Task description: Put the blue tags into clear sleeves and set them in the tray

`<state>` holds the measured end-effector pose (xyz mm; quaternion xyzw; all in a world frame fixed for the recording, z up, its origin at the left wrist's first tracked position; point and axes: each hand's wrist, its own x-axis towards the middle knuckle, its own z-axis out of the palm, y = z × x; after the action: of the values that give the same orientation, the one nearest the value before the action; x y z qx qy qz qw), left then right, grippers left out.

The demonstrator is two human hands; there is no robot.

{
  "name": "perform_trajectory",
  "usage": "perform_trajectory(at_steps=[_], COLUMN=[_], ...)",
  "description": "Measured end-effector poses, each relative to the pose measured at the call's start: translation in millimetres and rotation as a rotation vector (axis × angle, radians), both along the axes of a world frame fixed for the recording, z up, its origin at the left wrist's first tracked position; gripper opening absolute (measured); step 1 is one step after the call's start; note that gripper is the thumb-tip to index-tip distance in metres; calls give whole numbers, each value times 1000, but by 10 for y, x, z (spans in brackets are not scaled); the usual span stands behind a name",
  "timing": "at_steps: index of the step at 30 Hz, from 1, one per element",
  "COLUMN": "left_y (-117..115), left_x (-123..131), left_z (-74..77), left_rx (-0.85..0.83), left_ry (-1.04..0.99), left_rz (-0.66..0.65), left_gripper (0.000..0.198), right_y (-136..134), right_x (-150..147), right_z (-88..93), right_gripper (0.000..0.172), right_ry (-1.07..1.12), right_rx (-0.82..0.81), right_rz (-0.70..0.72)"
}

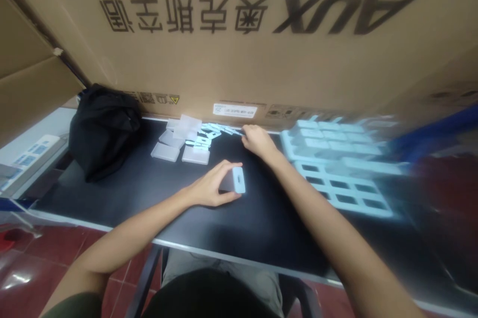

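My left hand point(214, 186) grips a small light-blue block point(239, 180) between thumb and fingers over the middle of the black table. Farther back, my right hand point(258, 140) has its fingers closed at the right end of a loose pile of light-blue strips point(209, 136); a thin strip shows at its fingertips. Left of the pile lie several translucent flat cases point(165, 152), some overlapping.
A black cloth bag point(102, 131) rests at the back left. Light-blue blocks point(328, 138) and a slotted light-blue tray point(347, 192) stand on the right. A large cardboard box point(224, 69) walls the back of the table point(239, 231).
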<state>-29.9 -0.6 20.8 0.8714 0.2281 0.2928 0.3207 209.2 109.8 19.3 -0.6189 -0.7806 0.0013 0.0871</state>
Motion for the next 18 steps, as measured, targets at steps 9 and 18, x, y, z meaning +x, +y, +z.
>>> perform_trajectory(at_steps=[9,18], left_y=[63,53], left_x=[32,55], left_z=[-99,-177], left_rx=[-61,-152], left_ry=[-141,-189], left_rz=[89,131], left_gripper=[74,37], right_y=[37,61], right_x=[85,18], right_z=[31,142], right_gripper=[29,43], right_ry=[39,91], right_rx=[-77,-107], right_rz=[1,-7])
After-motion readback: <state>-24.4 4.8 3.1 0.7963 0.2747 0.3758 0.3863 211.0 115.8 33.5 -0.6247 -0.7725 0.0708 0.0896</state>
